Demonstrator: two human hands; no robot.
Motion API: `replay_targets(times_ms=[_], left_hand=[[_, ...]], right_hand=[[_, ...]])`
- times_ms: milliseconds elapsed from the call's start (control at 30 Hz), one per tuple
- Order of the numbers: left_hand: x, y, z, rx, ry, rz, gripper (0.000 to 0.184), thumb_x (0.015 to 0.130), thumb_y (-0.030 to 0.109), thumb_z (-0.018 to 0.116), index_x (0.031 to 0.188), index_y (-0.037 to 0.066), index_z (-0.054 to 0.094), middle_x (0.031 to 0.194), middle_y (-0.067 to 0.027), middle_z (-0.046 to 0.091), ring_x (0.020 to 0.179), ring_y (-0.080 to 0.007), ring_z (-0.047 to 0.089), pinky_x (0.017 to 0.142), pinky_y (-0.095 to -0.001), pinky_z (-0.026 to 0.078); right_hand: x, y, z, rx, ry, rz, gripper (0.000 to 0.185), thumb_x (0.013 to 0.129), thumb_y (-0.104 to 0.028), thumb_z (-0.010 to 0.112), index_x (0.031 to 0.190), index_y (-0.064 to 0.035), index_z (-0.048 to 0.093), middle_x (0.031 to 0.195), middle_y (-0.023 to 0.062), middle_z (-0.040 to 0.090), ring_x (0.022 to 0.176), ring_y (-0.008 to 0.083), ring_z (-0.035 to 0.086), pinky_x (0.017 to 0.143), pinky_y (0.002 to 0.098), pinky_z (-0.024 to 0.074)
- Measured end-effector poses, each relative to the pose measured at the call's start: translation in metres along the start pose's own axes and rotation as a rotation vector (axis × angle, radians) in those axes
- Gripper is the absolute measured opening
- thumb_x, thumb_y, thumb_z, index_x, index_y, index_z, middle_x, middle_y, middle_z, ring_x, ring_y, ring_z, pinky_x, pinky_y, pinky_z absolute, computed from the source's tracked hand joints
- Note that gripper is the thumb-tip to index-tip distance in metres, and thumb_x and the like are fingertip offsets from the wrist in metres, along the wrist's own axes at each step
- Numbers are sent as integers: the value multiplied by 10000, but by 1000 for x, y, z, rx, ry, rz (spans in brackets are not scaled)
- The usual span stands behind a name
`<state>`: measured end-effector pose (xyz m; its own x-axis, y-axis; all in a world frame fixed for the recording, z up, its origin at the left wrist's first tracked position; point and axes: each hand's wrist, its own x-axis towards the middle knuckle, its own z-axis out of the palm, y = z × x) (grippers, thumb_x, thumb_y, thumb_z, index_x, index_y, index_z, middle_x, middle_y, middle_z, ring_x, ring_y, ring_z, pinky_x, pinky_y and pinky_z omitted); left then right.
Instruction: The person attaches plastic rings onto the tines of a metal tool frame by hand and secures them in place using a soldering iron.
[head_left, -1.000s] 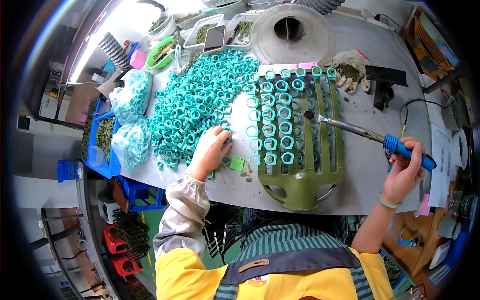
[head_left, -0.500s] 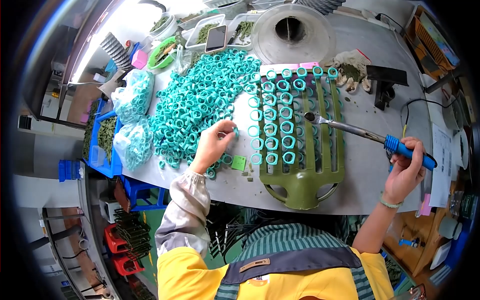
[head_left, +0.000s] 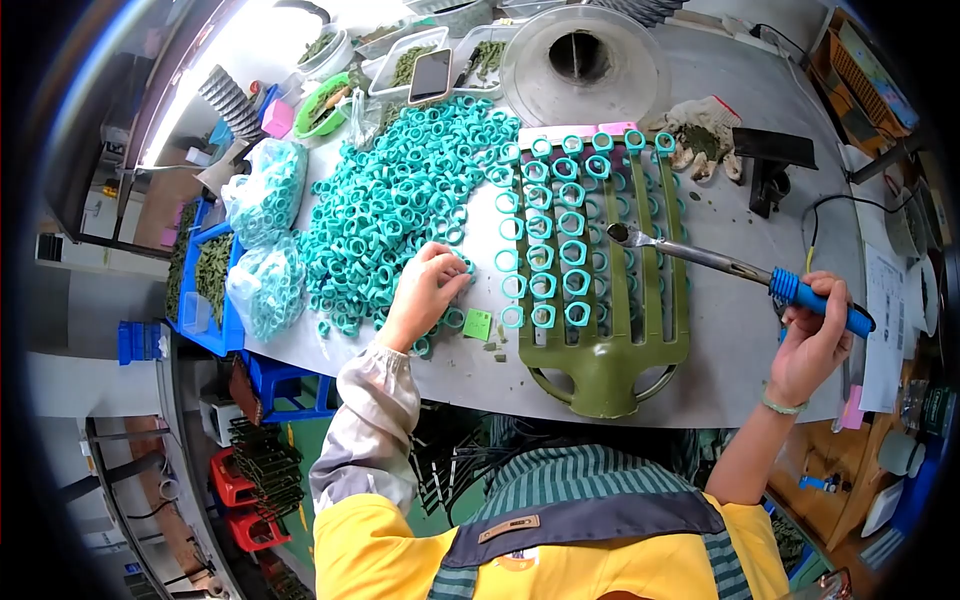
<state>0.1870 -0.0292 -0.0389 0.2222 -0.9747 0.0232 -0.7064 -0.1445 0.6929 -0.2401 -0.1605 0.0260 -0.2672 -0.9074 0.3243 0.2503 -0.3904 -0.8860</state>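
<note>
My left hand (head_left: 428, 290) is closed at the right edge of a large heap of teal plastic rings (head_left: 385, 200). Its fingertips pinch a teal ring (head_left: 468, 265), partly hidden by the fingers. My right hand (head_left: 808, 345) grips the blue handle of a soldering iron (head_left: 745, 268); the metal shaft points left and its dark, cupped tip hovers over an olive-green slotted plastic frame (head_left: 600, 375). Rows of teal rings sit along the frame's left slats, with more showing between the right slats. A green sticky note (head_left: 477, 323) lies between my left hand and the frame.
Bags of rings (head_left: 268, 285) stand left of the heap. Along the back are a phone (head_left: 431, 76), tubs of green scraps (head_left: 408, 65) and a clear round cover (head_left: 585, 60). A stained glove (head_left: 705, 140) and a black stand (head_left: 770, 165) are at the right.
My left hand has shifted slightly, its fingers curling further over the ring. My right hand and the soldering iron have hardly moved.
</note>
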Motion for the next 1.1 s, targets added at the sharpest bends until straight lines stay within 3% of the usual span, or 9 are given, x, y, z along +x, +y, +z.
replay_targets(times_ms=[100,200,233,300,533,667,900,1033,1100], left_hand=[[-1,3,1,133,74,37,120,842,43,755,878,-12,654,1031,-94,623,830,-178,680,684,-280,567],[8,-8,-9,-106,106,74,142,857,61,764,920,-1,652,1083,-87,658,904,-133,672,716,-279,567],[8,11,-19,-416,83,-228,142,885,50,743,988,26,649,1022,-50,673,916,-108,664,760,-265,558],[9,48,-33,-685,199,-174,190,911,59,723,1086,42,652,959,-16,680,920,-91,656,797,-252,543],[20,60,-51,-713,3,-198,256,955,100,688,1202,36,703,1120,-20,677,956,-61,624,843,-205,497],[41,101,-30,-391,-11,20,280,915,89,725,1190,41,713,1133,-30,635,968,-83,600,835,-225,493],[81,138,34,-250,-98,206,283,916,-5,676,1192,55,695,1222,-42,554,1038,-96,596,865,-230,550],[94,141,55,17,62,455,285,878,36,709,1161,61,702,1189,-85,649,1087,-257,629,938,-346,516],[99,138,63,72,81,495,287,868,49,716,1154,64,704,1172,-84,662,1113,-276,612,959,-358,496]], right_hand=[[1,-1,0,3,-2,5,257,988,-208,605,829,-14,661,895,103,673,577,106,546,493,220,438],[1,-2,-1,-3,0,2,262,988,-212,606,826,-14,661,888,103,674,571,106,544,495,220,439],[2,-2,0,-5,5,4,263,988,-213,607,825,-14,661,886,103,674,570,106,545,495,219,439],[1,-2,1,0,3,6,264,988,-214,608,823,-15,662,885,103,675,570,106,545,495,218,439],[3,1,-2,13,-11,12,253,987,-203,606,833,-10,663,888,108,674,573,110,550,498,223,449],[4,1,0,15,2,14,234,987,-180,598,853,0,661,903,115,669,575,118,554,501,233,459],[7,17,7,34,-45,6,234,995,-163,578,863,16,650,920,115,663,614,134,573,518,248,465],[6,30,12,52,-55,2,215,1000,-144,567,888,21,646,917,115,661,630,147,584,529,258,480],[6,35,16,81,-75,5,217,1007,-125,547,893,36,638,927,124,657,622,152,589,535,270,493]])
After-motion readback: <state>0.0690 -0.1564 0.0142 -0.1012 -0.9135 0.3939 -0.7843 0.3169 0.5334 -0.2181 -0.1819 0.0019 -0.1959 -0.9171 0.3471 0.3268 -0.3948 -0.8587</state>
